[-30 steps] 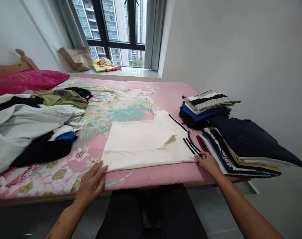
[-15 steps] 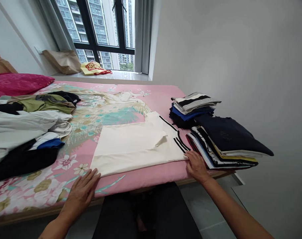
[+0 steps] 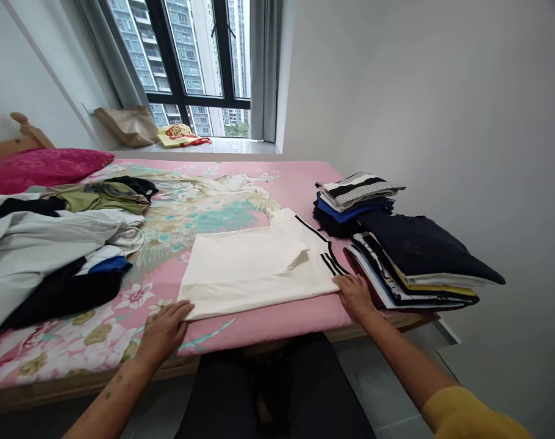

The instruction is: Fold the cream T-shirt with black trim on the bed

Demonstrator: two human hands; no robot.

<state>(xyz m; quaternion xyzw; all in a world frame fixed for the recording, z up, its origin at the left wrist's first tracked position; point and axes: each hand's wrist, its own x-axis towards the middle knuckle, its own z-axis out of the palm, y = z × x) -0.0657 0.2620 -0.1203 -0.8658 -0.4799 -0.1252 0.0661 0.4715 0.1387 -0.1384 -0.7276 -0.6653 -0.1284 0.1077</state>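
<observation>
A cream T-shirt (image 3: pixel 241 262) with black stripes by its collar and shoulder lies on the bed, its near side folded over in a long strip. My left hand (image 3: pixel 165 326) is at the near left corner of the hem, its fingers closed on the cloth. At the shirt's near right end, by the striped shoulder, my right hand (image 3: pixel 354 297) pinches the edge. The thumbs are partly hidden, and the shirt still rests on the sheet. A small flap of cloth stands up near the shirt's middle.
Folded clothes form a near stack (image 3: pixel 415 262) and a striped-topped stack (image 3: pixel 357 201) on the right. Loose clothes (image 3: pixel 53 250) are heaped at left, below a magenta pillow (image 3: pixel 49 167). A paper bag (image 3: pixel 128 125) sits on the windowsill. The pink floral sheet (image 3: pixel 277 320) reaches the bed's front edge.
My left hand, flatter before, has curled its fingers onto the hem corner. My right hand has drawn its fingers in on the shoulder edge. The view has shifted slightly; the shirt keeps its shape.
</observation>
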